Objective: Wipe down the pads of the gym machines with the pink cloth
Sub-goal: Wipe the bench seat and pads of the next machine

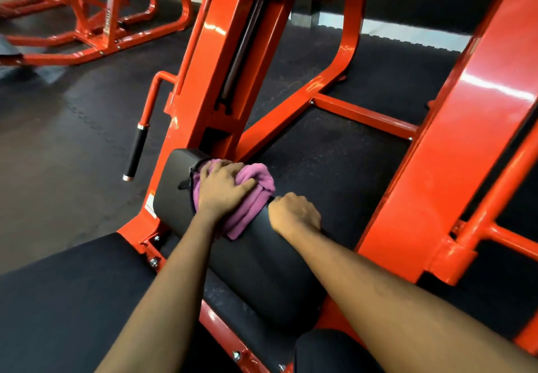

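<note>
Pink cloth (256, 195), grasped by left hand (224, 189), covers roller pad (256, 265) that right hand (294, 212) clasps.

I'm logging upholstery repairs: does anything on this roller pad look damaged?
Possibly. Left of the pink cloth, by the left hand, the roller pad shows a ragged seam with a small black flap sticking out, like split covering. The cloth hides the rest.

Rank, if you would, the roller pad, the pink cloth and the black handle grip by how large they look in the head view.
1. roller pad, by far the largest.
2. pink cloth, partly covered by the left hand.
3. black handle grip, smallest, though farther from the camera.
</note>
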A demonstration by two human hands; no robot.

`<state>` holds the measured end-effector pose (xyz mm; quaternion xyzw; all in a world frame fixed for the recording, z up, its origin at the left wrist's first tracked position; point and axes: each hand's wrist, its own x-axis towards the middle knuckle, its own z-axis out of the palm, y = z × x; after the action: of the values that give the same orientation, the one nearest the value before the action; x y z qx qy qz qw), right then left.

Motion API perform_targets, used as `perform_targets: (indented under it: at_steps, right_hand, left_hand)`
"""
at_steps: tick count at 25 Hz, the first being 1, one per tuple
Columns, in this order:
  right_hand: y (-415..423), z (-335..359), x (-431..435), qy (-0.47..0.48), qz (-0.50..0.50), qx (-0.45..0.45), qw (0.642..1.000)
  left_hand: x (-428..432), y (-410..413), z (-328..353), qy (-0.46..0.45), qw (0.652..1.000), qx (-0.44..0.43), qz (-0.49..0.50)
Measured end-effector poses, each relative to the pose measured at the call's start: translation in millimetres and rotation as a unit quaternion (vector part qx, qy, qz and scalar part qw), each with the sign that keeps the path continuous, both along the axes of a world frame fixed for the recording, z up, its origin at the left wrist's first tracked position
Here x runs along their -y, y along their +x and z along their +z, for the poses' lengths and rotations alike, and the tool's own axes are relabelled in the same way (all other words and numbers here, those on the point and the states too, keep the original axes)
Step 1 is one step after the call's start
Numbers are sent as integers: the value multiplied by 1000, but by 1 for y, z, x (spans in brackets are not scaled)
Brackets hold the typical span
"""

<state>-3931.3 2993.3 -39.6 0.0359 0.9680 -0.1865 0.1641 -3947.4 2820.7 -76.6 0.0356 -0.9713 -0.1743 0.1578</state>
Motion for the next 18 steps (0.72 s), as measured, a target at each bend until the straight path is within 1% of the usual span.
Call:
perform_targets:
  at_steps: [2, 3, 5, 7, 9, 11, 15, 16, 18]
  right_hand:
    - [-7, -6, 11, 16, 14, -6, 1000]
    - [-12, -10, 15, 27, 41, -7, 999]
    - [-21, -16, 22, 21, 74, -14, 997]
    - [-23, -21, 27, 17, 68, -48, 996]
    - [-18, -17, 28, 30, 57, -86, 994]
    - [-12, -11, 27, 38, 52, -91, 994]
    - [-17, 0, 44, 58, 66, -48, 995]
    - [-18, 1, 53, 52, 67, -51, 995]
    - [-21, -4, 69, 41, 63, -94, 993]
  left_hand:
    - [33, -28, 5, -23, 1000, -3, 15]
    - [54, -44, 8, -30, 999, 1, 33]
    - [91, -68, 10, -47, 996, 32, 68]
    - [110, -85, 8, -69, 990, 81, 89]
    - [106, -89, 12, -89, 986, 110, 91]
    - [87, -78, 15, -86, 990, 91, 66]
    - [48, -30, -2, -9, 1000, -24, -8]
    - [49, -25, -7, 1, 999, -43, -17]
    - [64, -30, -13, 8, 998, -63, -19]
